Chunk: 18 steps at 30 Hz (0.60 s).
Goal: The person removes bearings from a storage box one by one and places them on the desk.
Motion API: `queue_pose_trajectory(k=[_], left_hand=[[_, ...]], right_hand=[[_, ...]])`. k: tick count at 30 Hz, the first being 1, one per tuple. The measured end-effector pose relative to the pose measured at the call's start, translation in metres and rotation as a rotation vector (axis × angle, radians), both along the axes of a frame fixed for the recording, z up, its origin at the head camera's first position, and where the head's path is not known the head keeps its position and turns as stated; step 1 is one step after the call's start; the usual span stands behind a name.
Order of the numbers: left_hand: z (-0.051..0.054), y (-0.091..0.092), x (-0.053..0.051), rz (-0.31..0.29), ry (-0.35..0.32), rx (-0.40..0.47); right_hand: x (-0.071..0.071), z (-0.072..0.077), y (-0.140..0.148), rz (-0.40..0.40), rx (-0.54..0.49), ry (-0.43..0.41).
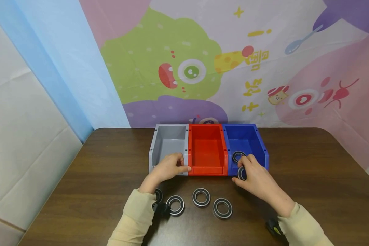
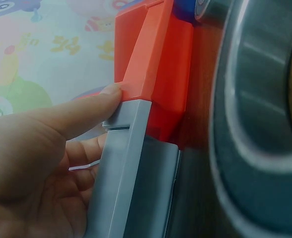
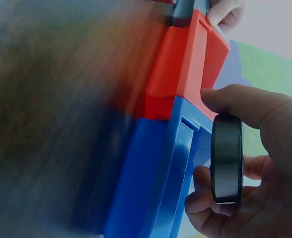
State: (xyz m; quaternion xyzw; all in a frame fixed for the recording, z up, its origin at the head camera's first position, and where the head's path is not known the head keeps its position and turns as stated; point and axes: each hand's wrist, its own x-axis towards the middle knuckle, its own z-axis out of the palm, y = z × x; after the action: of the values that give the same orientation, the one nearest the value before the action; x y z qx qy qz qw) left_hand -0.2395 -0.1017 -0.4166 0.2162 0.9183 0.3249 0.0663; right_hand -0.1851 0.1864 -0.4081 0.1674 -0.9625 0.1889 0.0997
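Note:
My right hand [image 1: 258, 179] pinches a black-and-silver ball bearing [image 1: 242, 173] between thumb and fingers at the front lip of the blue bin [image 1: 262, 150]. In the right wrist view the held bearing [image 3: 226, 158] appears edge-on, beside the blue bin's front. Another bearing [image 1: 238, 156] lies inside that bin. My left hand [image 1: 169, 168] rests at the front of the grey bin [image 1: 152, 153], fingers loosely bent. Its thumb touches the corner where the grey and red bins meet, seen in the left wrist view; the grey lip [image 2: 118, 183] hides some fingertips.
The red bin [image 1: 207, 170] sits between the grey and blue ones. Several bearings lie on the brown table [image 1: 89, 191] in front, among them one bearing [image 1: 201, 197] near the middle and another bearing [image 1: 222, 208]. A printed cloth [image 1: 160, 41] hangs behind.

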Motion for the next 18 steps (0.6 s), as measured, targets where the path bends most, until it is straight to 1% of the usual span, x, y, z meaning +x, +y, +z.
queue_pose_trajectory(k=[5,11,18], left_hand=[[0.0,0.0,0.0,0.007,-0.015,-0.004],[-0.001,-0.001,-0.002,0.008,-0.004,-0.011],[-0.002,-0.001,-0.001,0.008,-0.004,-0.006]], right_hand=[[0.005,0.0,0.0,0.046,0.038,-0.03],[0.012,-0.002,-0.002,0.137,0.101,-0.003],[0.02,-0.006,-0.003,0.221,0.166,-0.025]])
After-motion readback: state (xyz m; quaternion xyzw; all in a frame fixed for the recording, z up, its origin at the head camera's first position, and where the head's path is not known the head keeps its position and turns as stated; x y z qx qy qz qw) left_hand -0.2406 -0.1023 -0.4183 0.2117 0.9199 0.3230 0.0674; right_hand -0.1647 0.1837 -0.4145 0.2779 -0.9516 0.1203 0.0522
